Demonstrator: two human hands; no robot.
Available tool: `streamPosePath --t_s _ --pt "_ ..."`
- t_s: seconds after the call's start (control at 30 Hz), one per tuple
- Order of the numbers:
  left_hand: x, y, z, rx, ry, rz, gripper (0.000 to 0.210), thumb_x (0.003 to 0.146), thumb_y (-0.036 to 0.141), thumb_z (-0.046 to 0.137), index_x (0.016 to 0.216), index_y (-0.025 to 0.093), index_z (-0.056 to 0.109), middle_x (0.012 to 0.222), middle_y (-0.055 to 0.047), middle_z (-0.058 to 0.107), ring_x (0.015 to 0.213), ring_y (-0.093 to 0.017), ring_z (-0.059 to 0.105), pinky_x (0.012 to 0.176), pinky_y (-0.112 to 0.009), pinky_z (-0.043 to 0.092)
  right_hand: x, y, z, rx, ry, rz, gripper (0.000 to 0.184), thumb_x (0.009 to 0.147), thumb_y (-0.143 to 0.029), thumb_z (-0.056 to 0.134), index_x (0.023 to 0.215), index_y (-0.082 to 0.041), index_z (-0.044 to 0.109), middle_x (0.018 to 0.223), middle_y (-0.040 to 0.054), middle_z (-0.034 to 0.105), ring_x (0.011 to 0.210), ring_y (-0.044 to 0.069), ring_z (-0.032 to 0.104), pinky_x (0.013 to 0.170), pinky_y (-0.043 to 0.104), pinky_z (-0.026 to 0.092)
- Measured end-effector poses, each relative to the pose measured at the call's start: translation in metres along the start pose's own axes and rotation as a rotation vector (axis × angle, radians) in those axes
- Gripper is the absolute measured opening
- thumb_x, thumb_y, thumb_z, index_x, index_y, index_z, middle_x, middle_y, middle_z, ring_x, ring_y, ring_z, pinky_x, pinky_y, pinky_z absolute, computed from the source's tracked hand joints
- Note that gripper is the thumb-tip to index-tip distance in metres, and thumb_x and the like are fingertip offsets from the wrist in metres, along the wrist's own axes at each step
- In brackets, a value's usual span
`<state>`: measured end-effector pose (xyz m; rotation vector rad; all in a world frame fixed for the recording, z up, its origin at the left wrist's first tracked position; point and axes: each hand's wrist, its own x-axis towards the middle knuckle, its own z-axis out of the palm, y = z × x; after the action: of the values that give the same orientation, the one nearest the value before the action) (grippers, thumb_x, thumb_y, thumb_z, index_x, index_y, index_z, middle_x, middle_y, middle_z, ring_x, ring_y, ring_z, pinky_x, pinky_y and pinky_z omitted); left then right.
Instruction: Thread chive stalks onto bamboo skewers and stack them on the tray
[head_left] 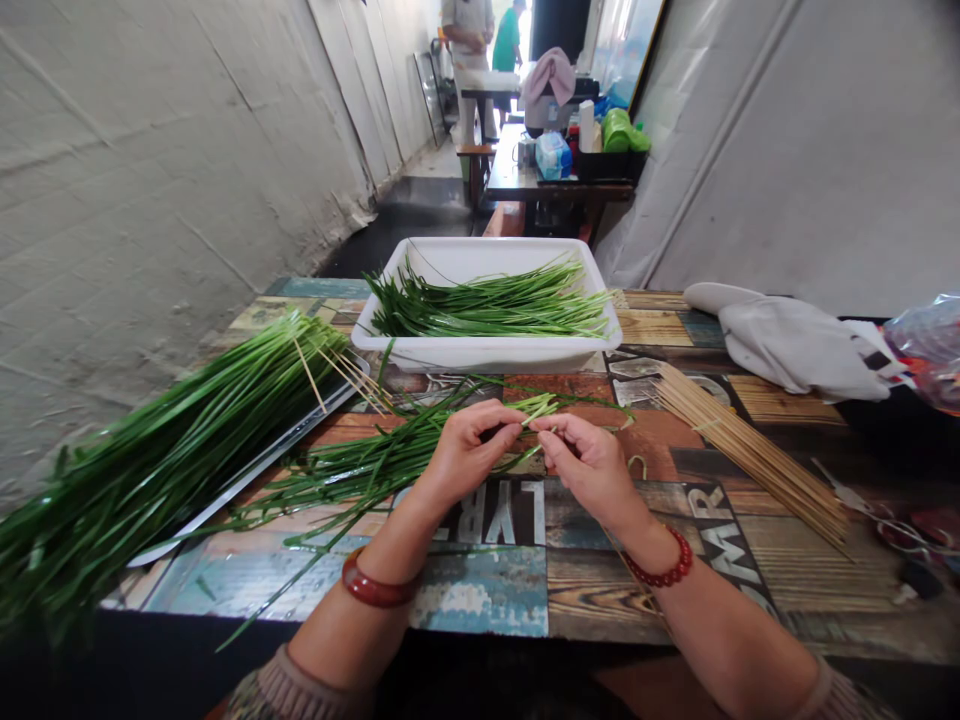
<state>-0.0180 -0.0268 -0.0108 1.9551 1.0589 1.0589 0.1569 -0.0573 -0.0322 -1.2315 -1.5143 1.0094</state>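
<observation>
My left hand [480,445] is closed in a pinch on the pale stem ends of some green chives [541,404]. Close by, almost touching it, my right hand [589,465] has thumb and forefinger pressed together at the same stems. A thin bamboo skewer [651,597] runs from under the right palm down past the wrist, in line with the pinch; its tip is hidden by the fingers. Loose chives [375,455] lie on the table left of and beneath my left hand.
A large chive pile [172,420] rests on a metal tray [247,482] at left, with several skewers at its end. Ahead stands a white tub [480,350] holding chives. Right are a skewer bundle [750,450], scissors [892,525] and a white cloth item [802,345]. Two people stand far back.
</observation>
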Motion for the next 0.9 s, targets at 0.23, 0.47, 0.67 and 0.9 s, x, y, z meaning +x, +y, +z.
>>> streamPosePath --t_s 0.23,0.47,0.67,0.9 --pt "-0.0002 -0.0005 0.0010 0.013 -0.001 0.024 0.016 0.086 0.019 0.058 0.085 0.014 0.073 0.072 -0.003 0.067 0.066 -0.011 0.058 0.064 -0.022 0.043 0.0002 0.0001 -0.0005 -0.016 -0.001 -0.004 0.025 0.088 -0.034 0.053 0.097 -0.015 0.069 0.058 -0.0019 0.057 0.046 0.009 0.049 0.045 0.019 0.038" --pt "-0.0011 -0.0015 0.0032 0.055 -0.005 0.049 0.017 0.087 0.019 0.056 0.085 0.015 0.073 0.073 -0.004 0.066 0.068 -0.012 0.059 0.064 -0.022 0.043 0.0015 -0.0007 0.0001 -0.028 -0.001 0.002 0.026 0.088 -0.035 0.053 0.094 -0.015 0.069 0.058 -0.0014 0.058 0.046 0.009 0.050 0.043 0.019 0.037" --pt "-0.0009 -0.0018 0.0021 0.028 -0.015 0.045 0.017 0.087 0.020 0.057 0.082 0.015 0.072 0.070 -0.003 0.065 0.066 -0.012 0.058 0.063 -0.022 0.043 0.0007 -0.0010 0.0002 -0.043 0.000 -0.009 0.025 0.089 -0.036 0.053 0.091 -0.016 0.068 0.057 -0.0013 0.059 0.045 0.009 0.050 0.041 0.019 0.035" --pt "-0.0020 -0.0022 0.0022 0.022 -0.054 0.058 0.017 0.087 0.019 0.056 0.080 0.014 0.071 0.066 -0.001 0.059 0.063 -0.011 0.053 0.061 -0.021 0.039 0.0002 0.0008 -0.0008 -0.053 -0.024 0.003 0.025 0.089 -0.039 0.053 0.084 -0.017 0.064 0.056 -0.0024 0.057 0.041 0.008 0.046 0.039 0.019 0.034"
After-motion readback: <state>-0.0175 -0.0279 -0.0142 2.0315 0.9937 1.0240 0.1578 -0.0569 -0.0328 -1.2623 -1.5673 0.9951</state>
